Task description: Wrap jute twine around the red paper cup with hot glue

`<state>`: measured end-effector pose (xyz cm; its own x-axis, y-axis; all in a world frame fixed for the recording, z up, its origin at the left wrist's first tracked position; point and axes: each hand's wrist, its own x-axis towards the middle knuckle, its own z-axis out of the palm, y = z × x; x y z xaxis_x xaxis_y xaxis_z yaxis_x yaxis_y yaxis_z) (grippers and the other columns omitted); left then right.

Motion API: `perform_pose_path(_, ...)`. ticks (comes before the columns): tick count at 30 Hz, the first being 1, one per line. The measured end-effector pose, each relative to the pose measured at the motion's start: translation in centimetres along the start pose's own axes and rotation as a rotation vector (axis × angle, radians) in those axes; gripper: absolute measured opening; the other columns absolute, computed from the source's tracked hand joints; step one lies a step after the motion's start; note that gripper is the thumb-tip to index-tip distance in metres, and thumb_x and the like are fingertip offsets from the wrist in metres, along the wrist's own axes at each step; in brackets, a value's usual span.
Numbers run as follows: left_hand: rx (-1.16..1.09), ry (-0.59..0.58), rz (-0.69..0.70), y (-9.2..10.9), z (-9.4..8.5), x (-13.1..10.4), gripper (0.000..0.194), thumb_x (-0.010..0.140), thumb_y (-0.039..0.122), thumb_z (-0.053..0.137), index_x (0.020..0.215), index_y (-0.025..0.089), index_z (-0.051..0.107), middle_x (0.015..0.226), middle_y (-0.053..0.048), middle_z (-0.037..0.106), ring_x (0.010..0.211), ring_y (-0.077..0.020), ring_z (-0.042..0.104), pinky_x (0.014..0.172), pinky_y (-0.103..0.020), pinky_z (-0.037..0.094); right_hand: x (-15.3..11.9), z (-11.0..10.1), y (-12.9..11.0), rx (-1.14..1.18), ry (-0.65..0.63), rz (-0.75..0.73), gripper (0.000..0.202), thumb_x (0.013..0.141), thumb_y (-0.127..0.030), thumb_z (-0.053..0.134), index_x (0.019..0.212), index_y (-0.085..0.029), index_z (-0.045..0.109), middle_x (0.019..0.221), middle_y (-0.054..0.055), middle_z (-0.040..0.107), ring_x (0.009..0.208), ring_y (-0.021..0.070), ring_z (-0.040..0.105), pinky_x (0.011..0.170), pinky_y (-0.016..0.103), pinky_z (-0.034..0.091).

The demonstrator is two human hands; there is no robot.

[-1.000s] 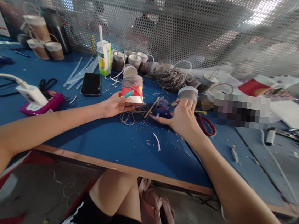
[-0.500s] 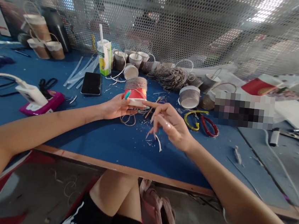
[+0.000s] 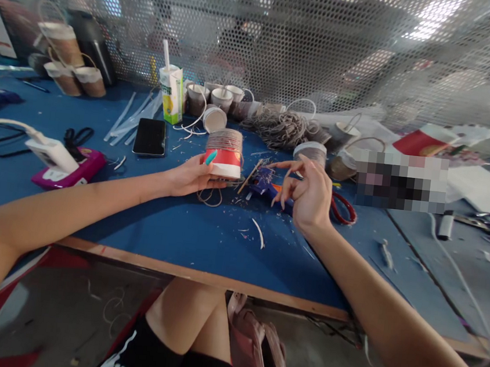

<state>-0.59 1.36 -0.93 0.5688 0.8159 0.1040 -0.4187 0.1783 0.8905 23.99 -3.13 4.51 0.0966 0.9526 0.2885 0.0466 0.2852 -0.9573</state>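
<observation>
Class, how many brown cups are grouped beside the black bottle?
3 in view: an upper cup, a lower left cup and a lower right cup; more may be hidden behind.

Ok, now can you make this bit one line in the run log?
left hand: holds red-and-white cup, cord wound around top | right hand: fingers spread, near blue tool | around: phone, drink carton, grey cord pile

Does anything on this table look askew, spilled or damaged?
A small white-rimmed cup lies on its side, unlike the upright grey-brown cups behind it. A curved white scrap and pale bits litter the blue tabletop. No spilled liquid shows.
</observation>
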Motion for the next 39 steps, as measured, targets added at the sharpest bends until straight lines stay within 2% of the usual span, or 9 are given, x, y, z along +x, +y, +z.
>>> perform_pose_path(3,0.021,0.005,0.003,-0.1,0.1,0.1,0.082,0.053,0.053,0.102,0.119,0.017,0.070,0.119,-0.013,0.079,0.112,-0.0286,0.075,0.102,-0.040,0.058,-1.1,0.3,-0.8,0.024,-0.114,-0.083,0.038,0.082,-0.058,0.068,0.082,-0.026,0.049,0.123,0.006,0.076,0.041,0.0051,0.047,0.039,0.027,0.053)
perform_pose_path(8,0.058,-0.025,-0.009,-0.2,-0.1,0.2,0.080,0.055,0.050,0.102,0.121,0.018,0.070,0.118,-0.012,0.079,0.113,-0.0288,0.075,0.102,-0.041,0.058,-2.3,0.6,-1.0,0.070,-0.576,-0.032,0.039,0.093,-0.060,0.061,0.085,-0.022,0.053,0.140,0.011,0.071,0.047,0.0045,0.055,0.051,0.027,0.061)
perform_pose_path(10,0.067,-0.038,-0.026,-0.2,-0.1,0.1,0.080,0.055,0.052,0.102,0.121,0.018,0.071,0.117,-0.012,0.079,0.110,-0.0276,0.075,0.099,-0.039,0.059,-2.3,0.5,-0.8,0.084,-0.659,-0.003,0.039,0.095,-0.059,0.060,0.088,-0.021,0.056,0.145,0.013,0.068,0.050,0.0049,0.058,0.053,0.027,0.062)
perform_pose_path(16,0.086,-0.029,-0.039,-0.1,0.2,-0.1,0.079,0.052,0.048,0.104,0.118,0.018,0.074,0.118,-0.013,0.079,0.105,-0.0259,0.076,0.090,-0.034,0.060,-1.7,0.6,-0.9,0.168,-0.538,0.053,0.046,0.087,-0.068,0.064,0.082,-0.024,0.054,0.124,0.010,0.079,0.042,0.0067,0.055,0.046,0.029,0.060)
perform_pose_path(23,0.072,-0.063,-0.031,0.0,-0.1,-0.1,0.078,0.057,0.048,0.102,0.123,0.020,0.072,0.122,-0.013,0.078,0.110,-0.0277,0.076,0.093,-0.036,0.060,-0.7,0.3,-0.3,0.107,-0.023,-0.121,0.044,0.084,-0.057,0.071,0.063,-0.024,0.050,0.075,0.001,0.076,0.030,0.0046,0.038,0.035,0.025,0.045)
perform_pose_path(26,0.081,-0.038,-0.030,-0.1,-0.1,0.0,0.078,0.056,0.048,0.103,0.122,0.019,0.072,0.122,-0.013,0.078,0.107,-0.0259,0.076,0.091,-0.033,0.060,-1.2,0.2,-0.2,0.137,-0.148,-0.209,0.038,0.087,-0.053,0.071,0.069,-0.023,0.055,0.085,0.001,0.079,0.032,0.0048,0.041,0.037,0.026,0.048)
perform_pose_path(33,0.091,-0.021,-0.014,-0.3,0.9,0.1,0.078,0.048,0.040,0.106,0.114,0.016,0.072,0.107,-0.010,0.080,0.098,-0.0219,0.076,0.089,-0.032,0.058,-2.6,0.5,-0.1,-0.053,-0.759,-0.318,0.030,0.105,-0.049,0.056,0.096,-0.020,0.059,0.146,0.015,0.068,0.050,0.0049,0.060,0.050,0.026,0.058)
perform_pose_path(36,0.094,-0.006,-0.023,-0.2,1.1,0.1,0.071,0.049,0.033,0.105,0.110,0.017,0.074,0.105,-0.008,0.080,0.097,-0.0206,0.075,0.090,-0.032,0.058,-2.4,0.5,0.2,-0.071,-0.685,-0.370,0.034,0.107,-0.050,0.053,0.091,-0.021,0.059,0.130,0.012,0.076,0.044,0.0047,0.057,0.045,0.025,0.055)
perform_pose_path(39,0.108,-0.013,-0.044,-0.1,0.8,0.1,0.067,0.055,0.029,0.103,0.114,0.017,0.075,0.109,-0.010,0.081,0.100,-0.0228,0.076,0.088,-0.032,0.058,-2.2,0.5,0.5,-0.019,-0.427,-0.431,0.043,0.109,-0.045,0.049,0.075,-0.021,0.059,0.090,0.005,0.081,0.036,0.0055,0.050,0.039,0.024,0.047)
